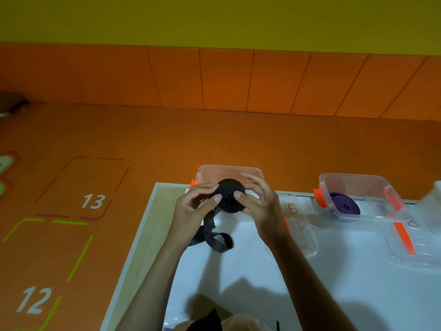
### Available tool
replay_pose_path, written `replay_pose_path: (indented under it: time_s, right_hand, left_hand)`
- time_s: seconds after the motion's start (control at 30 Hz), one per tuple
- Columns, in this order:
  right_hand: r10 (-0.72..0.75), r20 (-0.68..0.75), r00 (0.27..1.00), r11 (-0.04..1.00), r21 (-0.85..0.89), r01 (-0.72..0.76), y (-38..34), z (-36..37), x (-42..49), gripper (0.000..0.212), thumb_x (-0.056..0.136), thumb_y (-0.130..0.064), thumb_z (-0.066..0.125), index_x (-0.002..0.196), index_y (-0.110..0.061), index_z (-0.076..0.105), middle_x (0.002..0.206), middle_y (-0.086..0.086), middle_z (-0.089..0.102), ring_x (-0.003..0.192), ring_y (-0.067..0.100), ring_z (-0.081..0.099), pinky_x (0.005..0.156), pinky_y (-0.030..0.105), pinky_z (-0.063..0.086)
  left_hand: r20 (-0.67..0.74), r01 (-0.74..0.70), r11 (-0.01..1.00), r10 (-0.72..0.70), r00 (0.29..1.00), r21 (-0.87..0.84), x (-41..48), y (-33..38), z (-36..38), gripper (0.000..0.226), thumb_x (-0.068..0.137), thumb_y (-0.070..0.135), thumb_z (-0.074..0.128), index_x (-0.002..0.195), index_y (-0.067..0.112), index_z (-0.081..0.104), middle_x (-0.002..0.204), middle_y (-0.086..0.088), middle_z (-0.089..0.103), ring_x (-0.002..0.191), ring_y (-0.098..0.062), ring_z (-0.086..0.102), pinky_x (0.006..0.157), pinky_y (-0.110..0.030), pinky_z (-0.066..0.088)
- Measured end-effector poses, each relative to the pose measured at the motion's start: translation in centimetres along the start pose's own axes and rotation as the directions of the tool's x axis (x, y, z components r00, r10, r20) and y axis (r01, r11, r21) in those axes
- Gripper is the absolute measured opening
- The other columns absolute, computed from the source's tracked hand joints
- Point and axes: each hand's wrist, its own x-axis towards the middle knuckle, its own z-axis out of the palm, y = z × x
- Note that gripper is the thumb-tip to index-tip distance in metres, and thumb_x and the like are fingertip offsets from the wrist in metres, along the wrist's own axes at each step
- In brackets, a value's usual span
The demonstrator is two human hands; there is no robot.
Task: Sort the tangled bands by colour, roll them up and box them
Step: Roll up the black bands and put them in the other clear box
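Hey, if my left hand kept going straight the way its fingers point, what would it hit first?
The black roll, which the left hand holds at its edge; just beyond is the right hand, though depth is unclear.

A white-topped table (pixel 238 271) w/ a tan strip (pixel 143 235) along its left edge stood on an orange floor (pixel 214 134). Behind it, approx. a row of orange padded wall panels (pixel 226 77) ran left to right beneath a yellow wall (pixel 214 17). Floor markings lay left of the table: a red dashed outline (pixel 123 179) enclosed the no. "13" (pixel 93 201), and nearer the camera a green dashed outline (pixel 80 258) bordered the no. "12" (pixel 35 301). Green-and-white shapes (pixel 2 163) showed at the far left edge. A dark object (pixel 12 101), too blurred to identify, sat where floor met wall at upper left.
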Motion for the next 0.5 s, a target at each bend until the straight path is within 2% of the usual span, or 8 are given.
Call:
replay_pose_path:
  time_s: [0.07, 0.13, 0.2, 0.27, 0.3, 0.37, 0.43, 0.5]
  right_hand:
    - [0.060, 0.026, 0.998, 0.997, 0.054, -0.061, 0.5, 0.2, -0.4, 0.034, 0.091, -0.014, 0.075, 0.124, -0.022, 0.072, 0.117, 0.007, 0.076, 0.116, 0.029, 0.072, 0.100, 0.058, 0.058]
    - [0.085, 0.033, 0.996, 0.996, 0.031, -0.086, 0.7, 0.1, -0.6, 0.026, 0.092, -0.013, 0.076, 0.118, -0.014, 0.073, 0.117, 0.009, 0.075, 0.116, 0.030, 0.071, 0.101, 0.059, 0.057]
    - [0.045, 0.023, 0.999, 0.997, -0.057, -0.043, 0.5, -0.1, -0.4, 0.019, 0.091, -0.010, 0.081, 0.106, -0.005, 0.070, 0.110, 0.012, 0.076, 0.110, 0.030, 0.073, 0.097, 0.056, 0.059]
    - [0.007, -0.009, 1.000, 0.993, -0.115, -0.008, 0.2, -0.3, -0.2, 0.020, 0.088, -0.008, 0.084, 0.096, -0.001, 0.066, 0.101, 0.016, 0.076, 0.100, 0.030, 0.076, 0.088, 0.049, 0.063]
    - [-0.008, -0.026, 1.000, 0.993, -0.121, 0.005, 0.1, -0.4, -0.2, 0.021, 0.087, -0.007, 0.085, 0.093, -0.001, 0.066, 0.098, 0.016, 0.075, 0.095, 0.028, 0.077, 0.083, 0.046, 0.064]
    - [-0.044, -0.054, 0.998, 0.993, -0.115, 0.038, 0.1, -0.3, -0.2, 0.019, 0.085, -0.006, 0.086, 0.091, -0.006, 0.068, 0.096, 0.014, 0.076, 0.092, 0.027, 0.078, 0.078, 0.044, 0.065]
    - [-0.061, -0.072, 0.995, 0.995, -0.086, 0.055, 0.1, -0.1, -0.3, 0.018, 0.086, -0.008, 0.086, 0.094, -0.017, 0.072, 0.097, 0.006, 0.077, 0.094, 0.022, 0.077, 0.075, 0.041, 0.065]
    - [-0.072, -0.048, 0.996, 0.996, -0.061, 0.069, 0.2, -0.1, -0.5, 0.018, 0.088, -0.012, 0.083, 0.099, -0.024, 0.075, 0.102, 0.000, 0.076, 0.100, 0.018, 0.076, 0.078, 0.038, 0.064]
  left_hand:
    - [0.030, -0.002, 1.000, 0.003, 1.000, -0.004, 0.1, 0.0, -0.4, 0.022, 0.091, 0.004, 0.079, 0.111, 0.010, 0.081, 0.117, -0.002, 0.078, 0.116, -0.019, 0.072, 0.104, -0.036, 0.057]
    - [0.032, -0.024, 1.000, 0.024, 0.999, -0.005, 0.1, 0.0, -0.3, 0.023, 0.090, 0.004, 0.080, 0.110, 0.014, 0.081, 0.113, -0.001, 0.080, 0.110, -0.017, 0.074, 0.095, -0.029, 0.059]
    - [-0.034, -0.039, 0.999, 0.039, 0.999, 0.003, -0.3, -0.1, 0.4, 0.020, 0.086, 0.004, 0.084, 0.101, 0.017, 0.081, 0.105, 0.000, 0.081, 0.102, -0.015, 0.076, 0.086, -0.023, 0.058]
    - [-0.127, -0.032, 0.999, 0.032, 0.991, 0.000, -0.7, -0.5, 1.1, 0.013, 0.084, 0.008, 0.087, 0.090, 0.018, 0.082, 0.104, 0.001, 0.081, 0.101, -0.017, 0.077, 0.078, -0.025, 0.060]
    - [-0.148, -0.020, 1.000, 0.017, 0.989, -0.016, -0.9, -0.7, 1.3, 0.009, 0.083, 0.013, 0.087, 0.088, 0.020, 0.082, 0.106, 0.002, 0.081, 0.101, -0.018, 0.077, 0.072, -0.025, 0.059]
    - [-0.104, 0.007, 0.999, -0.011, 0.995, -0.043, -1.1, -0.7, 1.1, 0.010, 0.082, 0.024, 0.086, 0.092, 0.021, 0.084, 0.113, 0.002, 0.080, 0.101, -0.019, 0.077, 0.069, -0.024, 0.058]
    - [-0.018, 0.052, 0.997, -0.053, 0.998, -0.049, -1.0, -0.5, 0.5, 0.021, 0.081, 0.026, 0.084, 0.102, 0.026, 0.085, 0.117, 0.002, 0.079, 0.095, -0.019, 0.075, 0.072, -0.023, 0.060]
    - [0.031, 0.041, 0.997, -0.039, 0.999, -0.066, -0.9, 0.0, 0.0, 0.025, 0.080, 0.024, 0.084, 0.104, 0.032, 0.085, 0.116, 0.002, 0.079, 0.091, -0.017, 0.072, 0.076, -0.020, 0.060]
